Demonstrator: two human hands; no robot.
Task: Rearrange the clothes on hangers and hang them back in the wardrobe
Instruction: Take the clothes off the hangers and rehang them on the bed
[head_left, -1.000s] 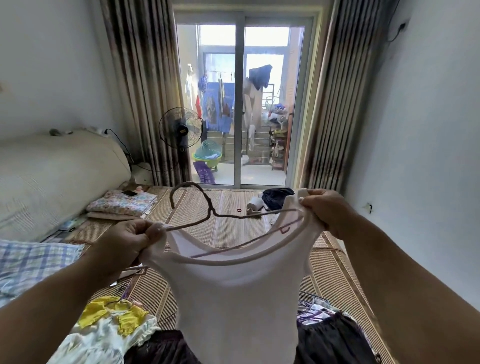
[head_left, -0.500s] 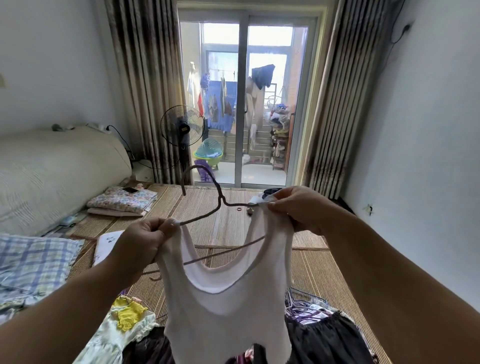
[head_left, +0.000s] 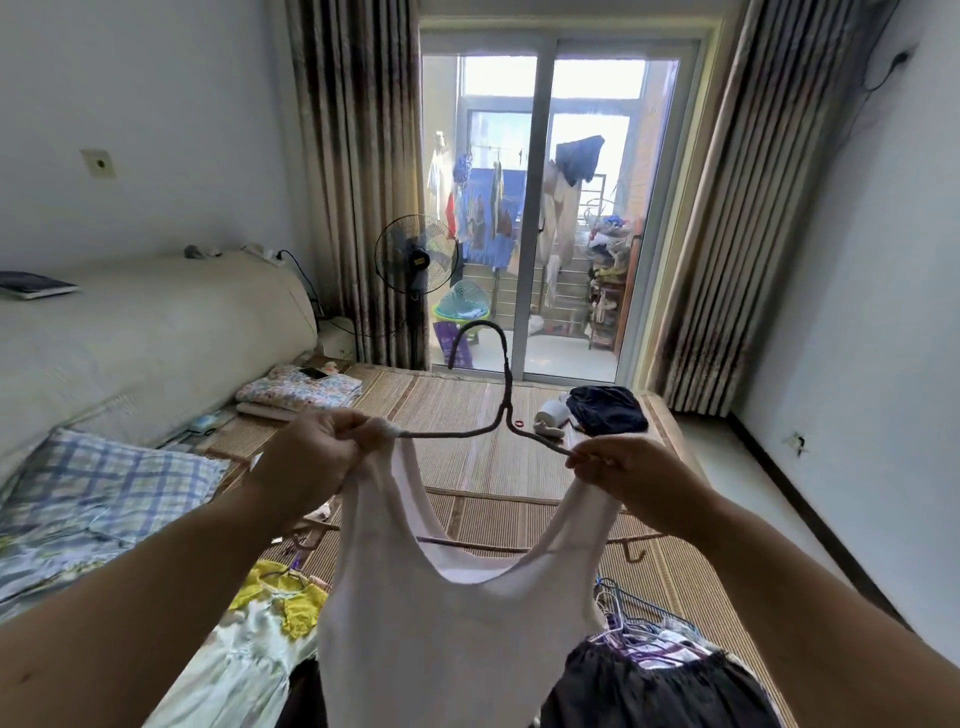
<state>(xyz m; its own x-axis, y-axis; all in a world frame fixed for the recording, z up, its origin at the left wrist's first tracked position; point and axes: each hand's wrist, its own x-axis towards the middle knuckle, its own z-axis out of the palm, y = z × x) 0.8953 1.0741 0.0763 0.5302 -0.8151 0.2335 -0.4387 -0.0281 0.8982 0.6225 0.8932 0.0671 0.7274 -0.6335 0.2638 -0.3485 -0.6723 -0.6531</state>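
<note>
Bed matting (head_left: 441, 400) lay beyond; my left grip (head_left: 306, 457) and right grip (head_left: 639, 475) each pinched the white vest (head_left: 447, 623) onto the hanger (head_left: 457, 431) between them.

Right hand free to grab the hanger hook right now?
Likely not yet: the hook stands clear, but the right hand pinches the top at the hanger end; letting go may slip it.

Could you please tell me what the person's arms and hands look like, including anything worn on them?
Both are bare. The left hand and right hand wear no gloves, and no ring shows on the fingers in view. Neither wrist carries a watch or bracelet. The left forearm and right forearm are uncovered to the frame's edge, so no sleeve shows.
</note>
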